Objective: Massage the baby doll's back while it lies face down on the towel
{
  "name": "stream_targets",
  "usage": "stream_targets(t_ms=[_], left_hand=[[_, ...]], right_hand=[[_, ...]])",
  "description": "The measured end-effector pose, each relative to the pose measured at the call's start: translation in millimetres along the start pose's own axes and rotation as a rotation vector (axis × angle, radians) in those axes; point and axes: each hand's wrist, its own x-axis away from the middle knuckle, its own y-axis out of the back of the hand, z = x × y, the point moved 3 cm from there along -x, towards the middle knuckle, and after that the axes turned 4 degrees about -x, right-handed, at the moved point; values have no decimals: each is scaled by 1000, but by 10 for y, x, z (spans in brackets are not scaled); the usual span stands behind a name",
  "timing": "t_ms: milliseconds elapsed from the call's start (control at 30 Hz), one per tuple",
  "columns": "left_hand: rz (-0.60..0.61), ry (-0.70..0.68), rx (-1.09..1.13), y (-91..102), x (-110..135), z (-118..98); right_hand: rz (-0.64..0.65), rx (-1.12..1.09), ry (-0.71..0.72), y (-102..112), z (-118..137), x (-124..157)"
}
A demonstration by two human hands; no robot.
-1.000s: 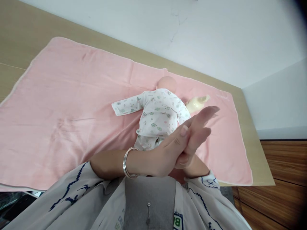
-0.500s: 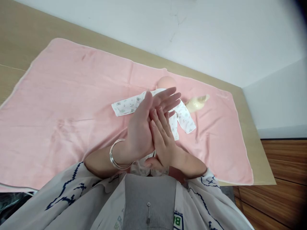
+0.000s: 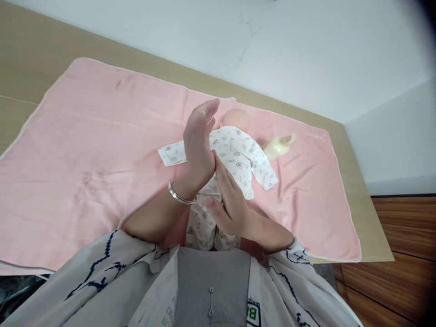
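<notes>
My left hand, with a silver bangle at its wrist, is raised with its fingers stretched upward and slightly bent. My right hand lies flat, its fingertips touching the heel of the left palm and its thumb held apart. Neither holds anything. Beneath them a baby doll lies on a pink blanket, mostly covered by a white printed top. Matching printed trousers reach toward my body. My hands hide part of the doll's middle and one sleeve.
To the doll's right lies a glossy cream object with a narrow tip, perhaps a bottle. The blanket is spread over a wooden table, against a white wall. A brown wood-grain surface is at the right.
My left hand has swung up and to the left, turning edge-on. Its palm has slid off the right fingers, which now meet only its heel. More of the doll's clothing shows.
</notes>
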Motion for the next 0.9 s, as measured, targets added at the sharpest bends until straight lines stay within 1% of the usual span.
stream_targets(t_ms=[67, 100, 167, 233, 300, 333, 400, 467, 533, 567, 633, 667, 733, 800, 900], left_hand=[[-5, 17, -44, -36, -30, 128], [3, 23, -65, -51, -45, 187], [-1, 27, -121, -58, -88, 297], [-7, 39, -185, -45, -152, 410], [11, 71, -266, -32, -226, 539], [19, 91, -311, -25, -260, 609], [20, 121, -385, -8, -314, 748], [9, 98, -474, 14, -346, 878], [32, 49, -597, 34, -363, 1007], [51, 35, -672, 46, -368, 1075], [89, 35, -793, 72, -379, 1204], [102, 40, -830, 85, -385, 1257], [115, 36, -866, 102, -392, 1324], [121, 21, -867, 107, -394, 1342], [129, 14, -871, 103, -390, 1317]], right_hand=[[-22, -20, -81, 29, -15, 18], [-32, -32, -92, 50, -14, 25], [-46, -49, -76, 101, 1, 30], [-43, -36, -29, 157, 17, 20], [-46, 18, 6, 217, 6, -7], [-59, 56, 0, 249, -22, -27], [-89, 156, -89, 312, -144, -80], [-76, 276, -247, 355, -342, -141], [15, 375, -380, 360, -572, -204], [81, 401, -410, 346, -682, -236], [180, 422, -400, 308, -870, -298], [199, 427, -377, 293, -946, -326], [183, 436, -335, 281, -1070, -370], [145, 440, -316, 290, -1169, -395], [86, 440, -354, 317, -1287, -403]])
